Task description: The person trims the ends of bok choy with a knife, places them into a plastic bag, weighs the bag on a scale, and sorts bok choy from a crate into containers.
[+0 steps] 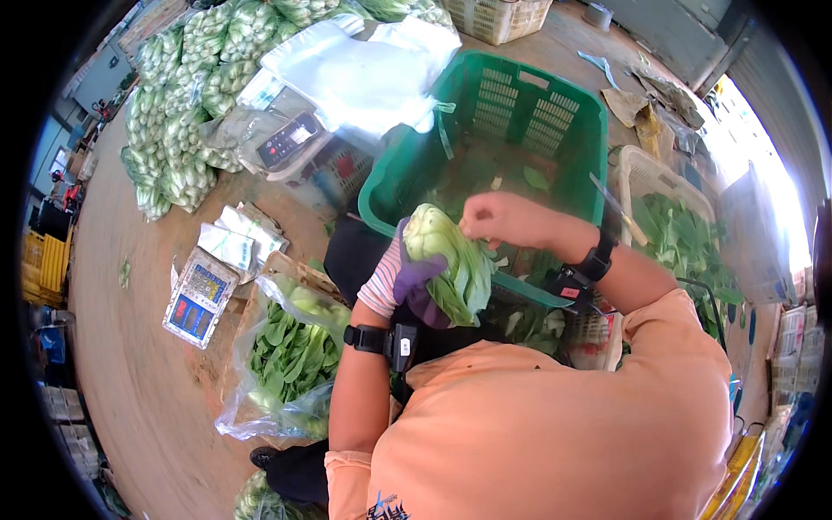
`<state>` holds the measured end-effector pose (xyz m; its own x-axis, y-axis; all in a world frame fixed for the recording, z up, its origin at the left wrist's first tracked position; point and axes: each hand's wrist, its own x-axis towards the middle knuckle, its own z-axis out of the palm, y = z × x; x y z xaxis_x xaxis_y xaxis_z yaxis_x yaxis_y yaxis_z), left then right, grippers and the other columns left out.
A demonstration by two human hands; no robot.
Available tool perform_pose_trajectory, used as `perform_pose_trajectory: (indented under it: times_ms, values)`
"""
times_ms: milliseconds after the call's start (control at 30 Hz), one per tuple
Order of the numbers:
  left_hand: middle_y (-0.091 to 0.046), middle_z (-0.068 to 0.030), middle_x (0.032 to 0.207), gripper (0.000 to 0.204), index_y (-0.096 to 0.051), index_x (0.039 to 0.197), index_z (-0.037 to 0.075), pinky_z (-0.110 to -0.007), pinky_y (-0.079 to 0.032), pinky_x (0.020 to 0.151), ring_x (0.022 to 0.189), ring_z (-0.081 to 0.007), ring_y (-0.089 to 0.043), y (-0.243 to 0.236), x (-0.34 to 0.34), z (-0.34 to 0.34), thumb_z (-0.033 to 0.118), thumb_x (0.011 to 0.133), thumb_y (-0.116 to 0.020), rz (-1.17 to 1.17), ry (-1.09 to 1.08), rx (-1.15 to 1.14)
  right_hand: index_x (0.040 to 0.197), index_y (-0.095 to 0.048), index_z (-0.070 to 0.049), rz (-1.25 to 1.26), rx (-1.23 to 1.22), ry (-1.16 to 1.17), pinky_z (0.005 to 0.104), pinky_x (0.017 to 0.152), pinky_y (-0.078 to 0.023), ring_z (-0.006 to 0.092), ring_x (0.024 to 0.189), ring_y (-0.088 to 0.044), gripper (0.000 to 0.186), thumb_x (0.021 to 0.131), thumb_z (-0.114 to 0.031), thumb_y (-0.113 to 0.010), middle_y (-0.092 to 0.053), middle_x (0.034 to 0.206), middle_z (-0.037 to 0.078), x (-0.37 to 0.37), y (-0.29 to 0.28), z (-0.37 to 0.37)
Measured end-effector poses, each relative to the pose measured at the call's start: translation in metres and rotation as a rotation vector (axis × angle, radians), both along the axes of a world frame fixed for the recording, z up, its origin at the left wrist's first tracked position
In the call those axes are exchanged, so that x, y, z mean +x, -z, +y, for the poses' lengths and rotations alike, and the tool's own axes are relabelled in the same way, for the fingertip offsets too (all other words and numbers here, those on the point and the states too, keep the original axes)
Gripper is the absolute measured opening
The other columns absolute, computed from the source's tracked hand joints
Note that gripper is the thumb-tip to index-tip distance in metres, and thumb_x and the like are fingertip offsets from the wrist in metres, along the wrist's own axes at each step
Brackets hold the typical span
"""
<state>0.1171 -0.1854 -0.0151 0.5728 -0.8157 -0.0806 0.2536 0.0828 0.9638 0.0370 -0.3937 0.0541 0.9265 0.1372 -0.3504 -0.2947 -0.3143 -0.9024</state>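
Observation:
My left hand (419,284), in a purple glove, grips a pale-green head of bok choy (455,269). Its thick white-green base points up and its leaves hang down toward my lap. My bare right hand (511,220) is beside the base, with thumb and fingers pinched together. Whether a bit of leaf or stalk is between those fingers, I cannot tell. Under and beyond both hands stands a green plastic crate (485,74) with a few loose leaves on its bottom. A knife (620,210) with a light handle rests by the crate's right rim.
At the left, a clear-plastic-lined box (295,347) holds leafy greens, near a scale display (201,296) on the floor. White plastic bags (355,74) lie over a container by the crate. Bagged bok choy (186,113) is piled far left; a pale basket (667,186) of leaves stands right.

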Motion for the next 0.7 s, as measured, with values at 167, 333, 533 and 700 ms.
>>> perform_pose_trajectory:
  times_ms: [167, 333, 533, 700]
  values:
    - [-0.049, -0.0095, 0.116, 0.08, -0.031, 0.129, 0.0, -0.031, -0.043, 0.091, 0.105, -0.0174, -0.049, 0.009, 0.001, -0.006, 0.014, 0.065, -0.077, -0.128, 0.031, 0.024, 0.096, -0.053, -0.005, 0.007, 0.047, 0.093, 0.0271, 0.062, -0.047, 0.0109, 0.075, -0.054, 0.039, 0.079, -0.036, -0.071, -0.056, 0.081, 0.0, -0.009, 0.012, 0.004]
    - [-0.049, -0.0091, 0.114, 0.08, -0.033, 0.127, 0.0, -0.031, -0.044, 0.09, 0.104, -0.0169, -0.049, 0.013, -0.001, -0.011, 0.015, 0.063, -0.078, -0.085, -0.012, 0.061, 0.093, -0.056, -0.004, -0.043, -0.19, -0.034, 0.0237, 0.058, -0.04, 0.007, 0.069, -0.048, 0.029, 0.081, -0.027, -0.07, -0.053, 0.075, -0.002, -0.009, 0.024, 0.002]
    - [-0.049, -0.0092, 0.114, 0.082, -0.034, 0.126, 0.001, -0.032, -0.042, 0.092, 0.105, -0.0182, -0.048, 0.015, -0.001, -0.013, 0.017, 0.06, -0.08, -0.179, 0.066, 0.065, 0.093, -0.058, -0.004, 0.212, 0.354, -0.005, 0.0226, 0.057, -0.041, 0.0067, 0.065, -0.051, 0.023, 0.084, -0.025, -0.063, -0.056, 0.076, 0.0, -0.022, 0.028, -0.013]
    - [-0.049, -0.0085, 0.116, 0.086, -0.035, 0.127, 0.001, -0.033, -0.04, 0.094, 0.107, -0.0185, -0.047, 0.018, 0.001, -0.012, 0.018, 0.057, -0.082, -0.331, 0.141, 0.089, 0.098, -0.056, -0.005, 0.265, 1.027, 0.072, 0.0242, 0.055, -0.045, 0.0076, 0.064, -0.054, 0.021, 0.084, -0.021, -0.057, -0.057, 0.078, 0.002, -0.056, -0.003, -0.027]
